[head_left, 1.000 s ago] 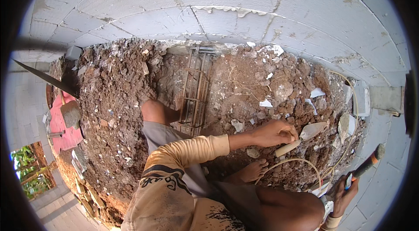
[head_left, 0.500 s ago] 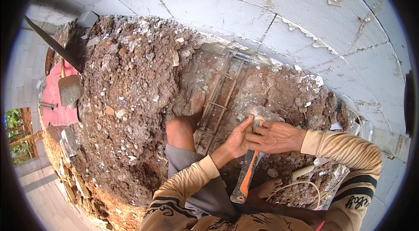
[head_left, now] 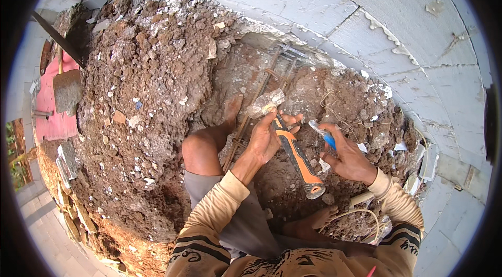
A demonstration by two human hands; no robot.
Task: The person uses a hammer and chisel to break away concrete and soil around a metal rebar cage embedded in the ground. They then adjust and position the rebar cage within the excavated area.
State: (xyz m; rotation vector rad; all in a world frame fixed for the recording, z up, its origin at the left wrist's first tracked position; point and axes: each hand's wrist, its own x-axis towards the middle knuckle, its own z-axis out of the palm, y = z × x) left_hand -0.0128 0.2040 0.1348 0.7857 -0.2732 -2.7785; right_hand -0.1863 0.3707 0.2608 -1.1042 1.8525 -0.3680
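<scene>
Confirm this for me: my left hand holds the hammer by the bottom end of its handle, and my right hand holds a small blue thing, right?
Not quite: the head view shows your left hand holding the hammer near its head, not by the bottom end. Your right hand does hold a small blue thing.

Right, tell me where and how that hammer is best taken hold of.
Take the hammer by the lower half of its orange-and-black handle, probably from the right: the handle slants down that way with its end free, while the left hand covers the part beside the head. The right hand is near, but holds a blue object.
</scene>
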